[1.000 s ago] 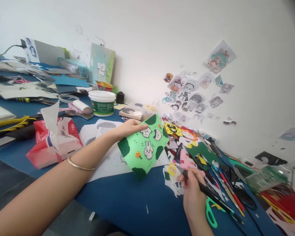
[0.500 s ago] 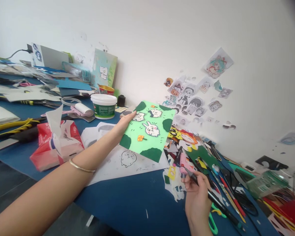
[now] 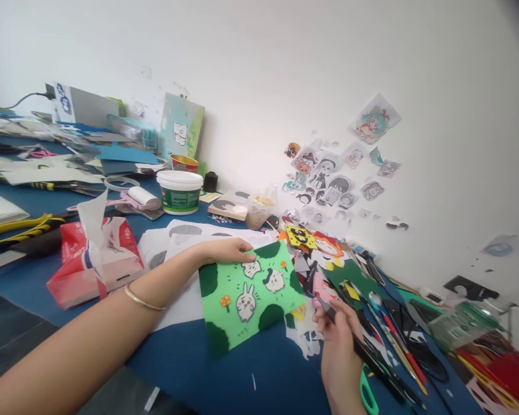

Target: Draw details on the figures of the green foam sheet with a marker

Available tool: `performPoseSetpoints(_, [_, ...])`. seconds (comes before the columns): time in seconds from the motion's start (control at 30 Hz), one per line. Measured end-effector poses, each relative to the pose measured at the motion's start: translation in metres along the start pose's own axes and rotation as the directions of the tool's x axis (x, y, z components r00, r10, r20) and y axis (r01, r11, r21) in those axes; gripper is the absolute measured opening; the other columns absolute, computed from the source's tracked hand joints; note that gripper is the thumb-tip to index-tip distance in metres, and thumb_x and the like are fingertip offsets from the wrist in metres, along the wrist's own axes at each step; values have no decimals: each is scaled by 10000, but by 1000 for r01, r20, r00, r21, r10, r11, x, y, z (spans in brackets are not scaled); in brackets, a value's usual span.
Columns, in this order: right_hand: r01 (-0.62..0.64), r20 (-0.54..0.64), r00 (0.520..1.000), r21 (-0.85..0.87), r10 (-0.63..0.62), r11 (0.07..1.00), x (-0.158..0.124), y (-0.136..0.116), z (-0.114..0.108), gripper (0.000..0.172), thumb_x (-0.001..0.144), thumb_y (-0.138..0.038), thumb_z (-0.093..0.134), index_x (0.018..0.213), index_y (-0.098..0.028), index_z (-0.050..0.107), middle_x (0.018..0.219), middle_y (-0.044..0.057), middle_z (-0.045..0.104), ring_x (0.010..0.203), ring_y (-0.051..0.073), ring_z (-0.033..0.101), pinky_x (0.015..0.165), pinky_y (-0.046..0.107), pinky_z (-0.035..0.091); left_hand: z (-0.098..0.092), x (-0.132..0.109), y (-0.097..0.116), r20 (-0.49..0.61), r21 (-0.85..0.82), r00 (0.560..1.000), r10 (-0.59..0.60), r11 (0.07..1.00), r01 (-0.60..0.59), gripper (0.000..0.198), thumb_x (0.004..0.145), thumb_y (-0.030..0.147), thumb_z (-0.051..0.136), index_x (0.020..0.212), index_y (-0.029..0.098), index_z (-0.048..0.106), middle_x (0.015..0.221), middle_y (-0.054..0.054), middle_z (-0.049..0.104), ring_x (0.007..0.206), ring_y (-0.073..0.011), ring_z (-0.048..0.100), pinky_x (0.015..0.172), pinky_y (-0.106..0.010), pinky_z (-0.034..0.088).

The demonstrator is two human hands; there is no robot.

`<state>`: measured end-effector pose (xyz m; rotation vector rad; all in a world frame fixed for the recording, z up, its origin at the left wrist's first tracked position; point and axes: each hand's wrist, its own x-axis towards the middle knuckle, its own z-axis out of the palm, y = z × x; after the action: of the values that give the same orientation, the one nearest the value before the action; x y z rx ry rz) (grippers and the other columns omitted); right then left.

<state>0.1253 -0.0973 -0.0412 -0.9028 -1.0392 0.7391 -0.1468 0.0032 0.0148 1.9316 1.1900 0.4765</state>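
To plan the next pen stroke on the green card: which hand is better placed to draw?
Probably right: the right hand holds the black pen, tip near the green card; the left hand holds its upper edge.

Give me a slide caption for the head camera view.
Left hand holds a green card at a cluttered blue table; right hand grips a black pen.

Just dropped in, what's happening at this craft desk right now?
A person is working at a cluttered blue table. Their left hand grips the upper edge of a green card decorated with small cartoon animals, held low over white sheets. The right hand holds a black pen, its tip just off the card's right edge. Green-handled scissors lie by that wrist.
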Motion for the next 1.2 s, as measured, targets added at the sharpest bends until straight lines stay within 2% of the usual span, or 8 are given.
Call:
performPoseSetpoints(0.1, [37,241,970,-72,-18,997,2,-1,6,150,755,-323,596,854,-211,590,646,-1,591,555,138,533,560,283,460,3,1,1,68,95,996,58,993,-64,371,727,551,511,605,204,460,573,36,451,523,-114,408,487,-240,317])
performPoseSetpoints(0.2, [77,470,883,-168,11,983,3,-3,16,114,684,-283,629,754,-204,586,611,-14,556,525,135,517,491,253,420,8,7,-1,78,204,991,113,971,-127,356,749,516,484,589,203,423,562,39,417,522,-113,373,493,-246,301])
performPoseSetpoints(0.37, [47,609,767,-365,201,930,2,-3,39,174,687,-231,583,576,-200,453,481,-61,454,429,86,397,428,208,320,14,13,-4,79,267,983,168,946,-183,335,760,491,466,603,195,460,572,30,439,535,-116,377,511,-248,309])
performPoseSetpoints(0.47, [168,683,707,-411,181,896,2,0,47,240,678,-209,553,516,-205,376,453,-68,398,435,86,371,430,208,299,14,13,-4,76,266,984,162,947,-177,336,751,499,475,608,194,490,580,21,473,541,-122,393,506,-243,312])
performPoseSetpoints(0.63, [304,707,699,-430,107,850,2,4,49,246,664,-182,485,479,-208,324,453,-58,373,443,91,357,433,215,288,14,13,-3,77,271,986,148,949,-164,349,750,511,482,617,192,532,604,3,536,552,-129,438,513,-239,330])
performPoseSetpoints(0.83, [337,725,678,-453,121,826,3,5,47,245,677,-208,482,488,-209,326,468,-53,382,453,97,375,445,220,290,14,14,-5,90,241,989,121,961,-139,365,741,546,489,651,201,569,645,-11,586,572,-147,487,525,-251,343])
performPoseSetpoints(0.97, [304,692,707,-480,143,823,3,6,47,250,685,-208,466,501,-218,296,466,-57,351,447,98,357,438,224,282,14,15,-7,87,263,988,131,953,-149,370,745,549,481,652,203,574,632,-10,578,564,-148,479,529,-259,340])
performPoseSetpoints(1.2, [314,692,712,-463,117,829,3,8,46,256,683,-201,477,497,-216,301,457,-62,345,443,92,338,435,223,276,15,15,-7,91,269,985,147,949,-166,359,754,534,480,633,202,545,626,-9,558,559,-142,469,527,-257,327])
